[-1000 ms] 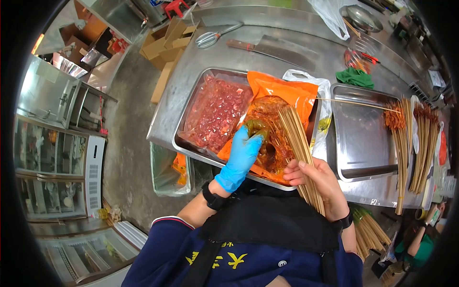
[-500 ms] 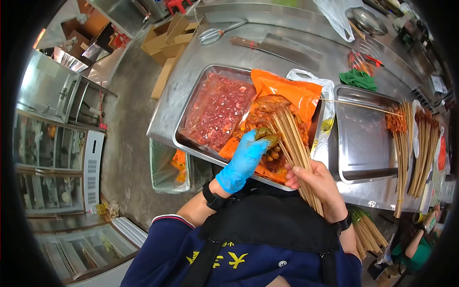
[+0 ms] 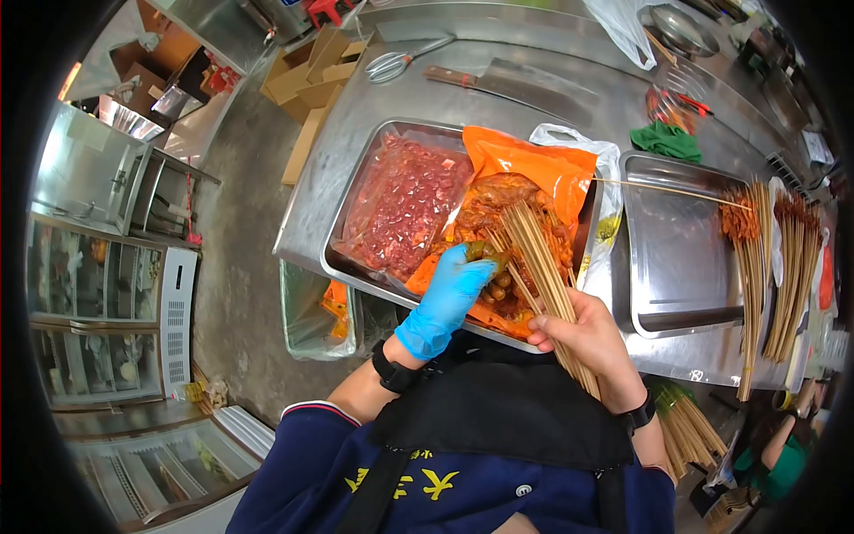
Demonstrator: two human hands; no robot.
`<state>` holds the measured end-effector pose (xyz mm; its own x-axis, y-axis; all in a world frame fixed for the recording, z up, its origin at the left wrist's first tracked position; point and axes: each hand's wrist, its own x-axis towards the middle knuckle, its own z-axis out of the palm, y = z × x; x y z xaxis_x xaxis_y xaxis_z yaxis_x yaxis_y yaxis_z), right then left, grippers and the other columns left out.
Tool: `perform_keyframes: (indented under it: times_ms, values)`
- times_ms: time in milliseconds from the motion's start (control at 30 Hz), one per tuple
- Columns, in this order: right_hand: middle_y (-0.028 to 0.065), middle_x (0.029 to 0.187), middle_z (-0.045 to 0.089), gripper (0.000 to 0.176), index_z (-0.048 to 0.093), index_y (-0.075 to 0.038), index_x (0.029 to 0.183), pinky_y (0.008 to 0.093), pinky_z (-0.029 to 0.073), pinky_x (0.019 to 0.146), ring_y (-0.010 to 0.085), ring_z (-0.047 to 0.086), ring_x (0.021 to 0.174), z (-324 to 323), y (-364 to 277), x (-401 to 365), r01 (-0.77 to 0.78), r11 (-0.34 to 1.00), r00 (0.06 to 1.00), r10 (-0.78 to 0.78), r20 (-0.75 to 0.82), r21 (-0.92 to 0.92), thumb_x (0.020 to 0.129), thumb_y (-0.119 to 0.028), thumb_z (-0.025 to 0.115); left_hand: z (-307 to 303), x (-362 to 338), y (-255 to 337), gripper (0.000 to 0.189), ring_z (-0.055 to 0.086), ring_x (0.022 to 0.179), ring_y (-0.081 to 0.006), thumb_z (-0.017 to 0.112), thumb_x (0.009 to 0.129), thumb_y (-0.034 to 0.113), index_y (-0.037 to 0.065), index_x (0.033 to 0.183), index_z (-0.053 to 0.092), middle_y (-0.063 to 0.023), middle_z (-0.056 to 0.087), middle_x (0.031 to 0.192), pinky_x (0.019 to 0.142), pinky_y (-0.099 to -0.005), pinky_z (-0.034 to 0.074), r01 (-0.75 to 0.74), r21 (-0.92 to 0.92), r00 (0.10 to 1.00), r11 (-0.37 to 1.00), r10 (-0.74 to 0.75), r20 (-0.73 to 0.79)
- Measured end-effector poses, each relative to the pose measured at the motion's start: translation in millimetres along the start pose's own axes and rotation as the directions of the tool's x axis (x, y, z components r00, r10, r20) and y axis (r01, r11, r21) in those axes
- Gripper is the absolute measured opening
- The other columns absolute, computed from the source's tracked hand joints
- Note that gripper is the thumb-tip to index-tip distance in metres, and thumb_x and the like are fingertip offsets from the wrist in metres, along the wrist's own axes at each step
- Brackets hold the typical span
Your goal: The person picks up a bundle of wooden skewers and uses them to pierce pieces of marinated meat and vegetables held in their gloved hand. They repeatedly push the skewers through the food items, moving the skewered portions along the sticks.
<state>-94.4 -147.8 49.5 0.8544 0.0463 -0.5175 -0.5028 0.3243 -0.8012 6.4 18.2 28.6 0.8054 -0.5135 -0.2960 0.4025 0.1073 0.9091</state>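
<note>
My right hand [image 3: 594, 334] is bare and wrapped round a thick bundle of bamboo skewers [image 3: 541, 258], whose far ends point over the marinated meat [image 3: 503, 200]. Close to those ends, my left hand [image 3: 449, 294] wears a blue glove with sauce-stained fingertips. Its fingers are curled together at the skewers; what lies in them is hidden. The meat sits in an opened orange bag [image 3: 534, 158] inside a metal tray [image 3: 331, 245]. Beside it in the same tray lies a clear bag of red diced meat [image 3: 405, 205].
Right of my hands stands a second metal tray [image 3: 680, 258], with loaded skewers [image 3: 747, 267] along its right side. A cleaver [image 3: 525, 93] and scissors [image 3: 391, 64] lie at the back. A lined bin [image 3: 307, 316] is below left. Another person's arm [image 3: 778, 440] shows lower right.
My left hand has shifted slightly left and down, its fingers still curled near the skewer ends. My right hand keeps its hold on the bundle, almost unmoved.
</note>
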Motion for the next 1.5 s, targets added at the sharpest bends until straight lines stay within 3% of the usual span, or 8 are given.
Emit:
perform_keyframes:
  times_ms: [233,533,633,700,1167,1233,1367,1500]
  values:
    - [0.0058,0.074,0.058,0.017,0.054,0.001,0.093,0.0217,0.049,0.054,0.0125,0.060,0.063,-5,-2,-1,-0.002,0.998,1.000,0.003,-0.007,0.057,0.077,-0.004,0.059,-26,-2,-2,0.023,0.055,0.064,-0.0117,0.049,0.084,0.017,0.000,0.097,0.056,-0.0066,0.060,0.081,0.057,-0.0236,0.044,-0.077,-0.135,0.989,0.988,0.058,-0.136]
    - [0.0053,0.073,0.058,0.018,0.056,0.000,0.091,0.0221,0.047,0.053,0.0116,0.058,0.059,-6,-7,-6,-0.029,0.976,0.999,0.024,0.026,0.215,0.074,-0.002,0.063,-65,-1,-9,0.021,0.055,0.067,-0.0119,0.050,0.080,0.011,-0.003,0.096,0.056,-0.0042,0.059,0.079,0.059,-0.0246,0.045,-0.165,0.217,0.951,0.962,0.214,-0.223]
    - [0.0069,0.073,0.059,0.019,0.055,0.000,0.091,0.0232,0.048,0.053,0.0132,0.059,0.059,-12,-5,-5,-0.028,0.972,0.999,0.018,0.043,0.232,0.074,-0.002,0.063,-61,4,-15,0.018,0.059,0.067,-0.0184,0.054,0.077,0.011,0.000,0.090,0.059,-0.0083,0.061,0.077,0.059,-0.0292,0.045,-0.128,0.514,0.941,0.848,0.268,-0.207]
    - [0.0086,0.074,0.059,0.022,0.055,0.001,0.092,0.0243,0.048,0.053,0.0143,0.059,0.059,-15,-7,-5,-0.088,0.947,0.995,0.070,0.070,0.308,0.072,-0.003,0.063,-50,4,-10,0.016,0.060,0.068,-0.0274,0.057,0.075,0.013,0.003,0.087,0.061,-0.0151,0.061,0.078,0.061,-0.0344,0.046,-0.082,0.844,0.926,0.531,0.355,-0.133]
    - [0.0042,0.070,0.056,0.020,0.054,-0.001,0.089,0.0217,0.046,0.051,0.0109,0.058,0.057,-16,-7,-4,-0.051,0.962,0.998,0.038,0.054,0.268,0.071,-0.005,0.064,-31,56,-8,0.024,0.056,0.076,-0.0354,0.063,0.068,0.015,0.000,0.084,0.054,-0.0193,0.055,0.081,0.066,-0.0430,0.047,-0.114,0.989,0.885,0.090,0.462,0.060]
    - [0.0041,0.070,0.056,0.020,0.054,-0.001,0.089,0.0211,0.046,0.050,0.0105,0.057,0.056,-17,-6,-4,-0.044,0.962,0.999,0.035,0.038,0.269,0.071,-0.005,0.064,-28,58,-3,0.025,0.056,0.076,-0.0348,0.063,0.067,0.016,0.001,0.085,0.055,-0.0184,0.056,0.082,0.067,-0.0426,0.047,-0.017,1.000,0.938,0.003,0.345,0.015]
    - [0.0041,0.069,0.055,0.021,0.054,-0.001,0.090,0.0203,0.045,0.048,0.0103,0.056,0.054,-20,-4,-2,-0.043,0.952,0.998,0.028,0.054,0.303,0.071,-0.004,0.063,-27,53,8,0.023,0.057,0.076,-0.0347,0.063,0.066,0.018,0.001,0.081,0.057,-0.0179,0.056,0.082,0.067,-0.0422,0.047,-0.010,0.999,0.969,-0.040,0.247,0.020]
    - [0.0048,0.069,0.056,0.022,0.054,0.000,0.091,0.0204,0.045,0.049,0.0100,0.055,0.053,-21,-5,-2,-0.044,0.960,0.997,0.025,0.071,0.276,0.070,-0.002,0.060,-47,39,7,0.019,0.059,0.070,-0.0286,0.061,0.066,0.016,0.000,0.077,0.060,-0.0150,0.060,0.077,0.062,-0.0368,0.047,0.042,0.970,0.962,0.240,0.252,-0.104]
